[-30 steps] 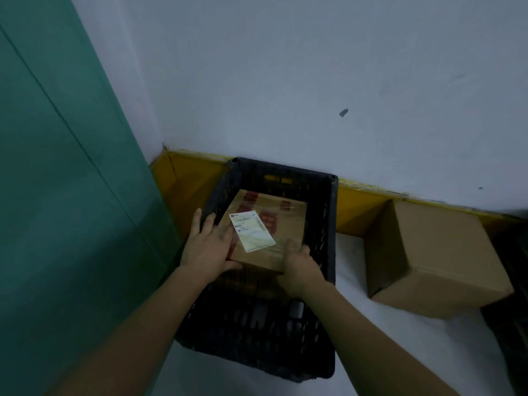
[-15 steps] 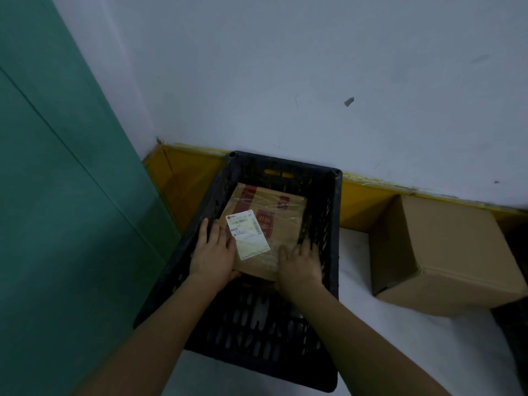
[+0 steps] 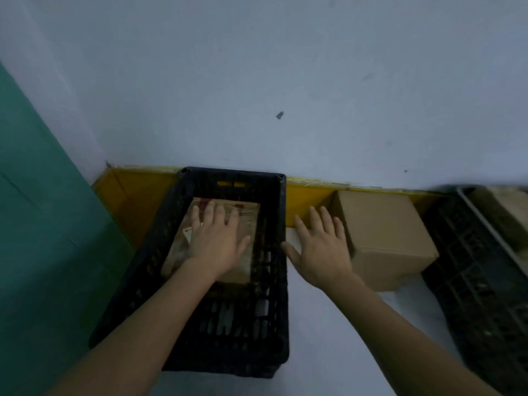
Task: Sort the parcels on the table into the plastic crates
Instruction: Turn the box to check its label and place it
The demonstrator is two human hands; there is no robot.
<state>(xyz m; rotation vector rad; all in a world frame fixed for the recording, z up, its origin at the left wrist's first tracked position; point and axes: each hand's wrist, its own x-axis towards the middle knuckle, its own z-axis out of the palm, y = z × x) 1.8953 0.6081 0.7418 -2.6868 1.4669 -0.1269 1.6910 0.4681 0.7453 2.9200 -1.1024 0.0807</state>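
White wall behind; L hand (image 3: 215, 244) flat on parcel (image 3: 243, 224) in crate (image 3: 278, 281).

Black crate (image 3: 281, 252), brown parcel (image 3: 248, 224)

No text can be read. The parcel (image 3: 245, 224) in the black crate (image 3: 281, 252) bears a white shipping label (image 3: 189, 234) at its left edge — largely covered by the left hand (image 3: 217, 242), its print too blurred to make out. Red printed marks (image 3: 205, 202) along the parcel's far edge — likewise illegible.
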